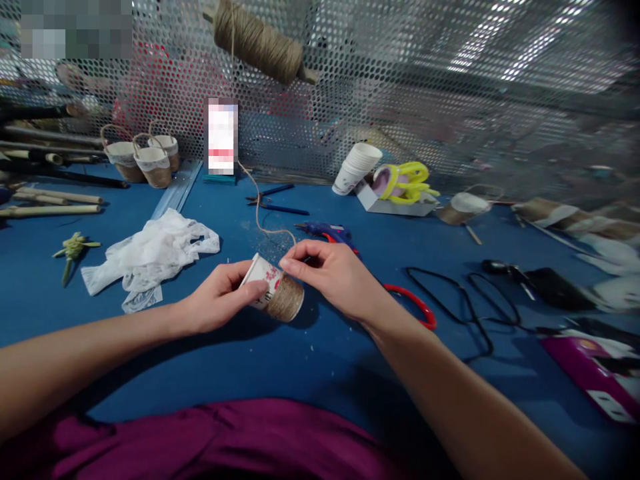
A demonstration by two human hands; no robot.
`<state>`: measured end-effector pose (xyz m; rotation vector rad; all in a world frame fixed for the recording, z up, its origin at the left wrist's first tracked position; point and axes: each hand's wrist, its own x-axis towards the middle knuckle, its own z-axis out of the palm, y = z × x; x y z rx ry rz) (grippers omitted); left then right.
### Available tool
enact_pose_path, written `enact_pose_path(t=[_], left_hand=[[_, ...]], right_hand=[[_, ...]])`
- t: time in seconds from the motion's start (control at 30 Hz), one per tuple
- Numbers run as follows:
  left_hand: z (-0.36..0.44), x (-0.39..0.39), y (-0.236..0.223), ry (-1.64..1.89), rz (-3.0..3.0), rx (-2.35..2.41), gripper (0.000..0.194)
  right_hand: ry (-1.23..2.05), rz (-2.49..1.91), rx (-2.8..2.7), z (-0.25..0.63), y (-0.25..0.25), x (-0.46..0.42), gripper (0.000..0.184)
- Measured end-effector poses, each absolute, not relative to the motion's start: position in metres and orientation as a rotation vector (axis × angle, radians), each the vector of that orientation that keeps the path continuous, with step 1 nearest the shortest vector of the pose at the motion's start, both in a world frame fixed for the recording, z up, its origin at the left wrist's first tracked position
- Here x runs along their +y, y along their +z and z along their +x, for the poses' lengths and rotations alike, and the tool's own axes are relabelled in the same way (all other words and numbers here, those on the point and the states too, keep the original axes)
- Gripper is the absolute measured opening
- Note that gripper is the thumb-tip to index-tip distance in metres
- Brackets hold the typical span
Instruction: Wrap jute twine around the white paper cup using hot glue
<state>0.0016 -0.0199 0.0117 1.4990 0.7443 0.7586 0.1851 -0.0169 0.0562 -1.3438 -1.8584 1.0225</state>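
Note:
My left hand [225, 297] is closed round the rim end of a paper cup [260, 272], which lies tilted on its side above the table. Twine is wound in rows round the cup's base half [286, 298]; the printed half is bare. Against the edge of the winding, my right hand [325, 270] pinches the jute twine [273, 231] between thumb and fingers. That strand runs back and up toward a large twine spool [257, 43] hanging on the mesh. Just behind my right hand lies a blue glue gun [327, 232], partly hidden.
White lace [155, 257] lies crumpled at left. Behind it stand twine-covered cups with handles [153, 165]. A phone [221, 137] and pliers [275, 200] are at the back. Stacked paper cups [356, 170] lean by a white box [395, 203]. A black cord [465, 293] loops at right.

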Motion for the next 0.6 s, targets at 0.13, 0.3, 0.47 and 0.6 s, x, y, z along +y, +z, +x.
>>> enact_pose_path(t=[0.13,0.3,0.47,0.6], left_hand=[[0.0008,-0.0201,0.0113,0.775,1.504,0.757,0.022],[-0.0004,-0.0199,0.0114,0.78,1.518,0.751,0.025],[-0.001,-0.0211,0.0122,0.776,1.537,0.715,0.025],[-0.001,-0.0223,0.0142,0.771,1.533,0.736,0.025]], right_hand=[[1.023,-1.35,-1.85,0.1857,0.0557,-0.0154,0.017],[1.042,-1.363,-1.852,0.1863,0.0549,-0.0145,0.017],[1.053,-1.38,-1.853,0.186,0.0547,-0.0148,0.017],[1.06,-1.393,-1.854,0.1856,0.053,-0.0148,0.017]])
